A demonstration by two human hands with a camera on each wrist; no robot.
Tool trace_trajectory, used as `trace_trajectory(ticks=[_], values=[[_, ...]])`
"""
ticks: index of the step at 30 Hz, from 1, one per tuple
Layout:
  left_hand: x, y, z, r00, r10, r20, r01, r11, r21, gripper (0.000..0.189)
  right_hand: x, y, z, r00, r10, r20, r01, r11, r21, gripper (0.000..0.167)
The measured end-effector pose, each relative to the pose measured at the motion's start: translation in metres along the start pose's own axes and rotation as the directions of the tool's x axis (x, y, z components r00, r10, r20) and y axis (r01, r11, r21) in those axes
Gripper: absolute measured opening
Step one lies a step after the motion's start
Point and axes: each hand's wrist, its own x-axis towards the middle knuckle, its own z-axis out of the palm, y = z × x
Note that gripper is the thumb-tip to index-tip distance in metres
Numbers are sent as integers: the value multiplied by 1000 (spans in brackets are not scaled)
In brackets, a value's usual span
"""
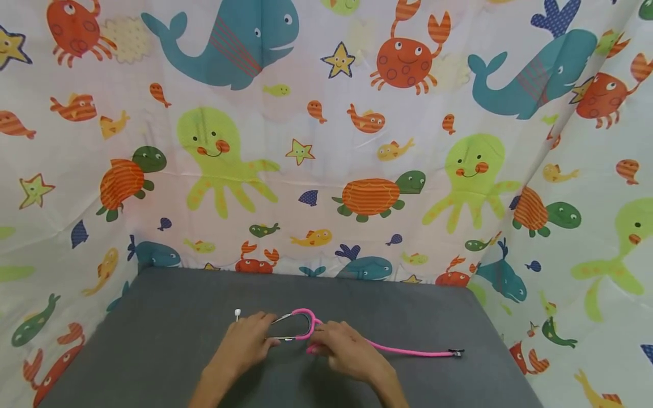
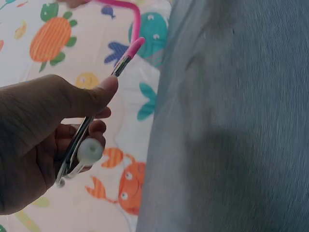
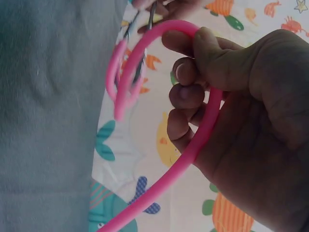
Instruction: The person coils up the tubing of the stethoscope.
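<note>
A pink stethoscope (image 1: pixel 408 352) is held between both hands above the grey surface. My left hand (image 1: pixel 248 340) grips its metal ear tubes (image 2: pixel 79 137), with a white earpiece (image 2: pixel 90 151) showing beside the fingers in the left wrist view. My right hand (image 1: pixel 347 348) pinches the pink tubing (image 3: pixel 166 181) between thumb and fingers, close to the fork; in the right wrist view the tube bends over the fingertips and runs along the palm. From the right hand the tubing stretches rightward to a small metal end piece (image 1: pixel 457 353) with a dark edge.
A dark grey cloth-like surface (image 1: pixel 178 306) lies under the hands. White curtains (image 1: pixel 326 215) printed with whales, crabs, turtles and octopuses stand behind it and along both sides.
</note>
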Motion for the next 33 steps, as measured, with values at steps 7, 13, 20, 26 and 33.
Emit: trace_trajectory(ticks=[7, 13, 20, 26, 33], values=[[1, 21, 3, 997, 63, 33, -63, 998, -25, 49, 11, -3, 2, 998, -26, 65, 13, 982, 187, 9], [3, 34, 0, 976, 83, 200, -48, 984, -173, 61, 15, -5, 5, 995, -38, 87, 20, 981, 194, 11], [2, 44, -4, 963, 111, 247, -39, 960, -278, 43, 16, -1, 12, 999, -14, 29, 10, 991, 137, 9], [3, 49, -4, 964, 162, 211, -75, 926, -370, 22, 14, 0, 17, 997, 50, -63, -42, 992, 119, 12], [3, 55, -5, 957, 181, 226, -59, 886, -461, 70, 8, 9, 7, 983, 98, -156, -76, 987, 139, 15]])
